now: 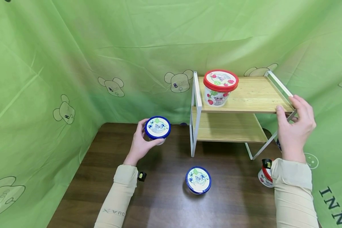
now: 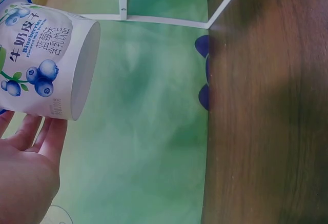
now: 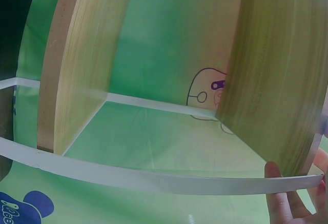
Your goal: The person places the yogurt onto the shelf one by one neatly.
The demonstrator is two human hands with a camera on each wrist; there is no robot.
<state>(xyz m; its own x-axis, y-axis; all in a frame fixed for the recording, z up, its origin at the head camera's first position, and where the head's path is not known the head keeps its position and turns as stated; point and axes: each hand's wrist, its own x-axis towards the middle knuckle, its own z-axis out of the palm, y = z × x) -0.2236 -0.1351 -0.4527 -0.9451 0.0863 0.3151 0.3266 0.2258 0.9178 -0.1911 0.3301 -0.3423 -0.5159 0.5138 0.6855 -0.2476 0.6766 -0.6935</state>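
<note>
- Near the far edge of the desk [image 1: 165, 202], left of the rack [image 1: 253, 95], the left hand [image 1: 139, 144] grips the blueberry tub [image 1: 158, 127], thumb along the near side and fingers curled round the other.
- Lid up, that tub is lifted clear of the wood; the left wrist view shows its base and a white side printed with blueberries and lettering.
- At the front right corner of the rack's upper board, the right hand [image 1: 298, 126] pinches the white frame, thumb on the inner side and fingers on the outer.
- Toward the desk's far edge, right of the middle, the rack stands on pale metal legs and carries two wooden boards, the lower board [image 1: 225, 128] beneath the upper.
- By the upper board's left edge sits a red-lidded tub [image 1: 220, 88], upright, with strawberries on its side.
- Nearer than the rack's front left foot, a second blue-lidded tub [image 1: 198, 180] stands upright on the desk.
- Toward the desk's right edge, a second red-lidded tub [image 1: 263, 178] is partly hidden by the right sleeve [image 1: 293, 190].
- Beyond the desk's far edge hangs a green curtain [image 1: 148, 47] printed with bear faces.
</note>
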